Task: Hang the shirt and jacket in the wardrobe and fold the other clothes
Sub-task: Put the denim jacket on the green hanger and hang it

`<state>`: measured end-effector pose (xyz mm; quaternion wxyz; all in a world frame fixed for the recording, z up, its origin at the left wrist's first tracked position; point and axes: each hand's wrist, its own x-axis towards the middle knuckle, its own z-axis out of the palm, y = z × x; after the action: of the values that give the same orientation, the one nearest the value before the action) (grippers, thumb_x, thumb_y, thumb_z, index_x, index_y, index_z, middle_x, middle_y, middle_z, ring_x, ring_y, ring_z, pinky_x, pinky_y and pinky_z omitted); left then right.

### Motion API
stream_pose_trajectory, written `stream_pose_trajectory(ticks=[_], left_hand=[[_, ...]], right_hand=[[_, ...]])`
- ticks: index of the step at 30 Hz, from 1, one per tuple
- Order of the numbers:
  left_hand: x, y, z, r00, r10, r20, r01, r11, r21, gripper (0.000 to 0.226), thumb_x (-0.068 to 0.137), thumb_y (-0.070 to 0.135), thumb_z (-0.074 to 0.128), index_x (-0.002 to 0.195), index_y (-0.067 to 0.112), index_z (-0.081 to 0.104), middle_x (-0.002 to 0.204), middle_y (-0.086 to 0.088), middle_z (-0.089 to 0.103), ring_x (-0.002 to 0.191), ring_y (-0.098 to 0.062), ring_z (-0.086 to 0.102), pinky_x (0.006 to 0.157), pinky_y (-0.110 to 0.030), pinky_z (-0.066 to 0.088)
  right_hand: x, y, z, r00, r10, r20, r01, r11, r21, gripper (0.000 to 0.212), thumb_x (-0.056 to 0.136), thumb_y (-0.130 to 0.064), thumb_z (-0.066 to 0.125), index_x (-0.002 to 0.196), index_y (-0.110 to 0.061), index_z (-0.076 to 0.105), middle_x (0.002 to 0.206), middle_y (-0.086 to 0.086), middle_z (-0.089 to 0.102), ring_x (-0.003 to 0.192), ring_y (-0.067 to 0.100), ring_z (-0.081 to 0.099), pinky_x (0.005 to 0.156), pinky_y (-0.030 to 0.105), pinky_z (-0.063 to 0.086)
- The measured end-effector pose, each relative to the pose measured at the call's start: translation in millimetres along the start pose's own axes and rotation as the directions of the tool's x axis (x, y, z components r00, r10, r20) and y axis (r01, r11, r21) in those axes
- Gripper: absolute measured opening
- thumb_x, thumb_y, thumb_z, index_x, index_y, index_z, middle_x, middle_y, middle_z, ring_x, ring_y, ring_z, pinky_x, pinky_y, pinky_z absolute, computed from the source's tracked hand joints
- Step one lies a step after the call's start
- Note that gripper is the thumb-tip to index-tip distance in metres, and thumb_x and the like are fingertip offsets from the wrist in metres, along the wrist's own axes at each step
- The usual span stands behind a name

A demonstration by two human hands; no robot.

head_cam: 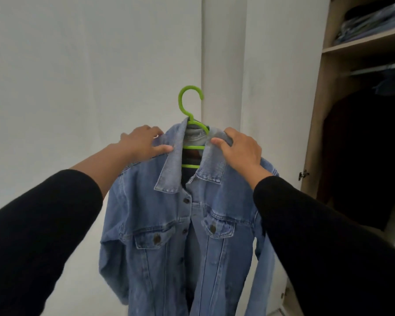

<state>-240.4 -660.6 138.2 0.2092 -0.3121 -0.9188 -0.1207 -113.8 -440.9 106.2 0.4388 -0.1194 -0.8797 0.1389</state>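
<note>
- The jacket (187, 224), blue denim, hangs on a green hanger (190, 103) held up in mid-air in front of a white wall (78, 65), left of the open wardrobe (315, 110).
- The left hand (144, 142) grips the jacket at its left shoulder and collar, thumb pressed on the collar flap, fingers curled over the top.
- The right hand (240, 151) grips the other collar side, thumb and fingers pinching the denim where it lies over the hanger arm.
- The hook stands free above the collar, caught on nothing; the jacket is not yet on the rail (379, 68).
- Risks, as I judge them:
  - Both hands hold cloth more than hanger, so the hanger could tip or slide out of the neck on the way to the rail.
  - The front is unbuttoned, so a shoulder could slip off a hanger arm.
  - The sleeves hang loose and could snag the wardrobe's side panel or the dark clothes (363, 144) inside.
- Hard to make out:
  - The hanger's arms are buried under denim; how well the shoulders sit on them cannot be told.
  - The jacket hem is cut off at the bottom edge.
  - The wardrobe interior is very dark and partly cropped; free rail space is unclear.
  - Folded clothes (372, 21) lie on the shelf above.
</note>
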Motion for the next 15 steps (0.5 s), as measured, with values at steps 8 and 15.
stream_pose_trajectory(ticks=[8,15], left_hand=[[-5,21,-6,0.939,0.085,-0.333,-0.09,0.996,-0.001,0.032,0.098,0.043,0.037,0.087,0.014,0.045,0.098,-0.021,0.063,0.091,-0.038,0.057,0.065,-0.035,0.035],[9,57,-22,0.852,0.179,-0.492,-0.138,0.983,0.119,0.04,0.097,0.048,0.037,0.096,0.012,0.054,0.1,-0.02,0.065,0.093,-0.04,0.059,0.065,-0.036,0.032]], right_hand=[[8,-3,-20,0.98,0.108,-0.168,-0.115,0.993,-0.027,0.036,0.086,-0.057,0.052,0.098,-0.024,0.059,0.104,0.003,0.056,0.108,0.026,0.049,0.082,0.039,0.034],[-1,-10,-17,0.949,0.246,-0.198,-0.269,0.958,-0.098,0.048,0.086,-0.044,0.051,0.117,-0.008,0.051,0.119,0.012,0.056,0.113,0.031,0.051,0.091,0.044,0.041]])
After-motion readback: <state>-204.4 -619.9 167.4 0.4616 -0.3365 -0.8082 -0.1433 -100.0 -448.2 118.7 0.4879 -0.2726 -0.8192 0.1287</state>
